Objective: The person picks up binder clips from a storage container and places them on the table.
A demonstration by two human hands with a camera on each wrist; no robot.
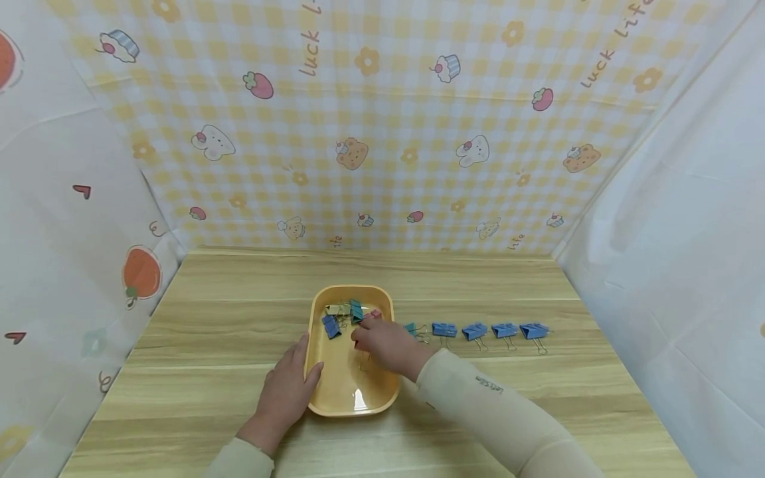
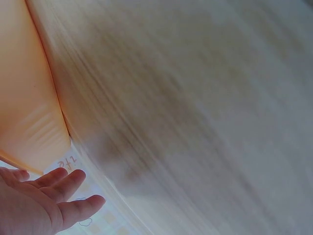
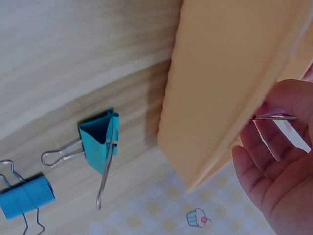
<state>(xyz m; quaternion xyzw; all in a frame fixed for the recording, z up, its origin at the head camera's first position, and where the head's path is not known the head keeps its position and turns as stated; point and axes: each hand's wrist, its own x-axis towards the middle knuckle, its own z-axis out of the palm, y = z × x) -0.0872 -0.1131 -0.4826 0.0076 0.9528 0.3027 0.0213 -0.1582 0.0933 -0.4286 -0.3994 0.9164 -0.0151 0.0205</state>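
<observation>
A yellow tray (image 1: 343, 398) stands on the table. Several binder clips lie in its far part: a blue clip (image 1: 331, 326), a yellow clip (image 1: 338, 309), a teal clip (image 1: 356, 311) and a pink clip (image 1: 376, 315). My right hand (image 1: 385, 342) reaches over the tray's right rim and pinches a reddish binder clip (image 1: 361, 345), mostly hidden by the fingers. In the right wrist view, only a pinkish edge and metal of it show. My left hand (image 1: 285, 388) rests against the tray's left side, thumb at the rim, fingers fairly straight along the outer wall.
Right of the tray, a teal binder clip (image 1: 411, 328) and several blue clips, the nearest blue clip (image 1: 444, 329) among them, form a row on the wooden table (image 1: 239, 285). A patterned cloth (image 1: 388, 133) hangs behind, with white cloth at both sides.
</observation>
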